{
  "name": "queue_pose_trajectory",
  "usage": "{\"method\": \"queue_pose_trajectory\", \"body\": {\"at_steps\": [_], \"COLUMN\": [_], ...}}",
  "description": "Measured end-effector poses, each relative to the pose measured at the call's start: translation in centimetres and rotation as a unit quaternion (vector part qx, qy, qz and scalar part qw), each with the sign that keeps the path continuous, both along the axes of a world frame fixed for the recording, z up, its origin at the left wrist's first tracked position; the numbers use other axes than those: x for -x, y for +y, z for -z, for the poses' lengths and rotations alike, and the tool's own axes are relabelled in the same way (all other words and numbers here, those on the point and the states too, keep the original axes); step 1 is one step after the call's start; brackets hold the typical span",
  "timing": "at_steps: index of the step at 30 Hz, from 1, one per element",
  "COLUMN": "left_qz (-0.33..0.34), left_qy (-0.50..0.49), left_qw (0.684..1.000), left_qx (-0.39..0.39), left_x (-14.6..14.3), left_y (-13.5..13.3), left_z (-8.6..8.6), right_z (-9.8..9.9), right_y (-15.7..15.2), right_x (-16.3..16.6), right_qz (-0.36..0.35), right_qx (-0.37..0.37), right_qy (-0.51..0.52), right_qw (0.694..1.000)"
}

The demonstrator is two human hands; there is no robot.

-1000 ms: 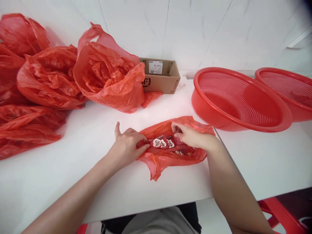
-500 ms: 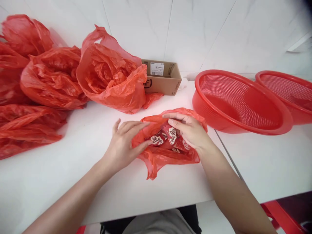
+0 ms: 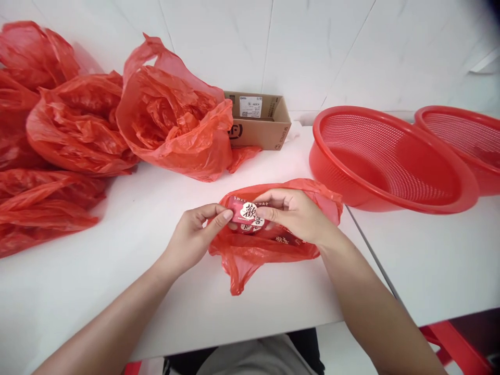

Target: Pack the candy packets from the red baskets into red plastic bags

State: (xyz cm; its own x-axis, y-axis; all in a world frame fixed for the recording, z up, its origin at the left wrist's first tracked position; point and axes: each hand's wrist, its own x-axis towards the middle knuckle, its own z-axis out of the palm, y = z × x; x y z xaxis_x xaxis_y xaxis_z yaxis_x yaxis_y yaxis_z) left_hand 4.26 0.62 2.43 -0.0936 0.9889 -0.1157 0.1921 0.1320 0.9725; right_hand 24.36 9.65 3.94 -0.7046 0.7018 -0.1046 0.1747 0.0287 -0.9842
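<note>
Over the mouth of an opened red plastic bag [image 3: 269, 250], a small red candy packet [image 3: 246, 211] with a white patch and dark characters is held between both hands. My left hand [image 3: 197, 229] pinches its left end between thumb and fingers. At its right end, my right hand [image 3: 297, 213] grips with thumb and forefinger, the other fingers bent behind. Several similar red packets [image 3: 283, 239] lie inside the bag, partly covered by the held one and by my right hand.
Several stuffed red plastic bags [image 3: 82, 125] crowd the table's left side. A larger open red bag [image 3: 175, 120] stands by a cardboard box [image 3: 265, 120] against the wall. Two red perforated baskets [image 3: 390, 161] are on the right. A seam crosses the white table [image 3: 156, 307].
My left hand has moved in from the bag's left edge and closed on the packet. My right hand has shifted left, and the packet is lifted above the others.
</note>
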Motion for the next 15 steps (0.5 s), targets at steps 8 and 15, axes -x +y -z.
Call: {"method": "queue_pose_trajectory", "body": {"at_steps": [8,15], "left_qz": [0.047,0.173], "left_qy": [0.263,0.416], "left_qw": [0.955,0.85], "left_qx": [-0.131,-0.272], "left_x": [0.0,-1.8], "left_y": [-0.1,-1.8], "left_z": [0.5,0.4], "right_z": [-0.1,1.0], "right_y": [0.8,2.5], "right_x": [-0.8,-1.9], "right_qz": [0.082,0.149], "right_qx": [-0.117,-0.266], "right_qy": [-0.063,-0.326], "right_qw": [0.988,0.895]}}
